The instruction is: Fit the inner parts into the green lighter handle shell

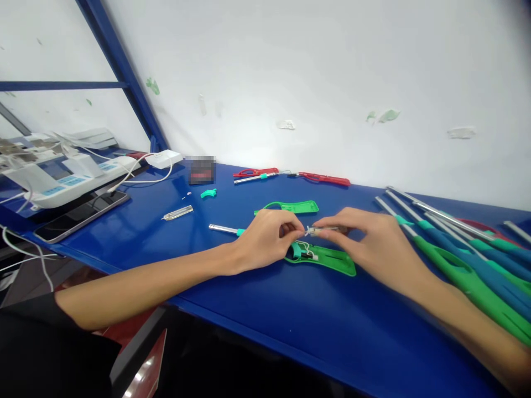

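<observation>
Over the middle of the blue table, my right hand (pixel 375 237) pinches a small lighter fuel tank (pixel 317 230), its valve end pointing left. Facing it, my left hand (pixel 267 237) has thumb and forefinger closed at the thin white tube (pixel 307 231) by that valve. Below both hands lies an open green lighter shell half (pixel 338 261) with a teal trigger (pixel 296 250) and white wires inside. From under my left hand a metal lighter tube (pixel 224 228) sticks out to the left. Another green shell half (pixel 301 207) rests behind my hands.
Further back lies an opened red lighter (pixel 326 178). Several assembled long lighters (pixel 452 265) are piled at the right. To the left are a loose clear tank (pixel 178 213), a teal trigger piece (pixel 208 193), a phone (pixel 83 215) and a power strip (pixel 70 182) with cables.
</observation>
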A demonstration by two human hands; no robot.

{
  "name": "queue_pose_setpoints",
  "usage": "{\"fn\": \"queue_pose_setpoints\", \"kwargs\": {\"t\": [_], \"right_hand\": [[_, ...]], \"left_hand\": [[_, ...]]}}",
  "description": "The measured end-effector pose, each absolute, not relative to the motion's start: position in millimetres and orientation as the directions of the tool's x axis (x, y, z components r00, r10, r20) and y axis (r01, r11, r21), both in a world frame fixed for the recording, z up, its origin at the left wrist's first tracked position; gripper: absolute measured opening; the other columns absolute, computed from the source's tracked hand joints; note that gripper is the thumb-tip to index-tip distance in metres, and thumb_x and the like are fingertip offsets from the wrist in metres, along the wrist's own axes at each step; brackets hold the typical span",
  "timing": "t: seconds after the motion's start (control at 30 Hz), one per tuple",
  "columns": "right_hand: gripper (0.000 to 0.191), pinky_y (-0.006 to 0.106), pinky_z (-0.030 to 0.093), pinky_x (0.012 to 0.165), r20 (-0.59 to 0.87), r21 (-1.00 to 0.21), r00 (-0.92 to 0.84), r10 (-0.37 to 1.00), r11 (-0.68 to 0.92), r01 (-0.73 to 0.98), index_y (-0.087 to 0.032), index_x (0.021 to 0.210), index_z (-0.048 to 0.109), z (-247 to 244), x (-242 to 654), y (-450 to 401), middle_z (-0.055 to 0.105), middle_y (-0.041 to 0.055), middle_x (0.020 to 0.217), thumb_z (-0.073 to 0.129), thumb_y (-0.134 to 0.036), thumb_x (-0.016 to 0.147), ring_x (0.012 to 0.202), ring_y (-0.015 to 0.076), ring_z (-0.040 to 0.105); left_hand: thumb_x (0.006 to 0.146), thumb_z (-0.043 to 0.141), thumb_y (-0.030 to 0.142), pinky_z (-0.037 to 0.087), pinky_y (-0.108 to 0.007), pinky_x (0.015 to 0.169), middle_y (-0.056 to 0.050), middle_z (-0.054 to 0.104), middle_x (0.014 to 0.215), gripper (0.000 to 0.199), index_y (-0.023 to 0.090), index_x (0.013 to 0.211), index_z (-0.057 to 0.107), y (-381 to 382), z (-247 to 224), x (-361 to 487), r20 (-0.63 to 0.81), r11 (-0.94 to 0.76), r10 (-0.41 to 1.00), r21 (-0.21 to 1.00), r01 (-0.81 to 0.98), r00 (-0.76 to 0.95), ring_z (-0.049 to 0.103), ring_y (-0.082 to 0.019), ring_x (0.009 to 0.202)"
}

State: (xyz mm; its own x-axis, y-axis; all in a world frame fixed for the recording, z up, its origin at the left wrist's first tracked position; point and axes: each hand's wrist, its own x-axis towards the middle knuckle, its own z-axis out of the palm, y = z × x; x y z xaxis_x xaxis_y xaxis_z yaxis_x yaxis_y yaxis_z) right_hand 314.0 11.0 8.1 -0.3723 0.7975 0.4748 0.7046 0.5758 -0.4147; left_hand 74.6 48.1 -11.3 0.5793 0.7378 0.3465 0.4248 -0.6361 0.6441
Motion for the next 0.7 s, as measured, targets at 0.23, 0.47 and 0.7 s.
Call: {"fn": "queue_pose_setpoints", "kwargs": {"t": [0.23, 0.47, 0.7], "right_hand": [[0.023, 0.033, 0.061, 0.076, 0.502, -0.395, -0.383, 0.775, 0.600, 0.696, -0.020, 0.106, 0.074, 5.9, 312.0, 10.2, 0.075, 0.0026, 0.098, 0.066, -0.042, 0.105, 0.079, 0.0141, 0.069], [0.024, 0.032, 0.061, 0.075, 0.511, -0.367, -0.387, 0.767, 0.602, 0.709, -0.020, 0.106, 0.074, 11.8, 315.6, 11.5, 0.075, 0.0025, 0.098, 0.065, -0.042, 0.106, 0.077, 0.0134, 0.068], [0.024, 0.032, 0.060, 0.074, 0.503, -0.367, -0.381, 0.776, 0.591, 0.719, -0.019, 0.106, 0.073, 13.0, 315.9, 12.4, 0.074, 0.0019, 0.096, 0.066, -0.042, 0.106, 0.075, 0.0131, 0.067]], "left_hand": [[0.106, 0.067, 0.035, 0.063, -0.032, 0.076, -0.003, 0.072, 0.094, 0.022, 0.014, 0.102, 0.070, 47.8, -13.4, 74.1, 0.339, -0.635, 0.736, 0.646, 0.424, 0.585, 0.070, -0.015, 0.080], [0.107, 0.067, 0.035, 0.062, -0.031, 0.073, -0.002, 0.072, 0.092, 0.022, 0.014, 0.104, 0.071, 46.7, -10.0, 76.9, 0.340, -0.633, 0.741, 0.642, 0.432, 0.579, 0.069, -0.014, 0.076], [0.106, 0.067, 0.036, 0.061, -0.030, 0.072, -0.001, 0.071, 0.090, 0.023, 0.014, 0.102, 0.070, 47.0, -11.1, 77.4, 0.356, -0.628, 0.756, 0.631, 0.455, 0.550, 0.068, -0.013, 0.074]]}}
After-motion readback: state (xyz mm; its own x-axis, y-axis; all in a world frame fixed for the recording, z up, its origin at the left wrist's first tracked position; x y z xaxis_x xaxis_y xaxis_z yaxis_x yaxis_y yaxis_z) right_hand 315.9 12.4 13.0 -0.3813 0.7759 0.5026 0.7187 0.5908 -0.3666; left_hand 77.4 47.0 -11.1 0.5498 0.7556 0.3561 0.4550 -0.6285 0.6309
